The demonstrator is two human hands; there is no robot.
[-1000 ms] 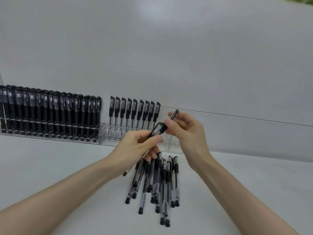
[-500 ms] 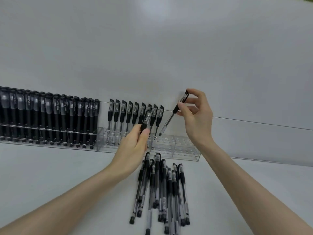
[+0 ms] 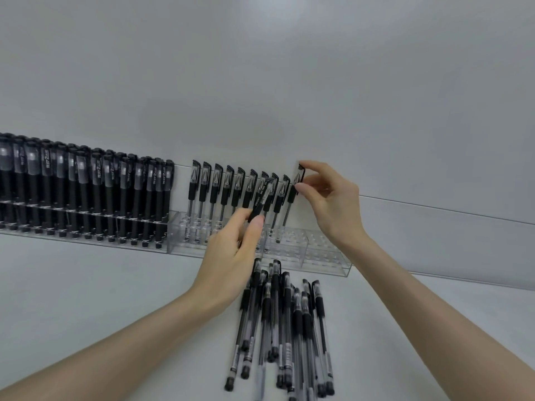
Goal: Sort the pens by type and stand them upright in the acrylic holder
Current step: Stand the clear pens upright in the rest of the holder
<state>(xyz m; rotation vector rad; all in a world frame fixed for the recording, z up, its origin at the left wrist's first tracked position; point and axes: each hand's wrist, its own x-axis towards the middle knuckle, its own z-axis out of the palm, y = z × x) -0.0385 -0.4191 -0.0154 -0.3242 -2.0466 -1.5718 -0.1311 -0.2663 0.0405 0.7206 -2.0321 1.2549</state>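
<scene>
At the worktop's (image 3: 86, 290) far edge, against the wall, the clear acrylic holder (image 3: 321, 257) carried a row of clear-barrelled pens (image 3: 217, 186) standing upright in its left part. The right hand (image 3: 328, 199) pinched the cap of one more pen (image 3: 293, 192) between thumb and forefinger, holding it nearly upright at the right end of that row, tip down over the holder. The left hand (image 3: 231, 256) gripped a tilted pen (image 3: 262, 198) in front of the row. Loose pens (image 3: 285, 319) lay heaped toward the near edge. A rack of dark pens (image 3: 86, 186) stood at the far left.
</scene>
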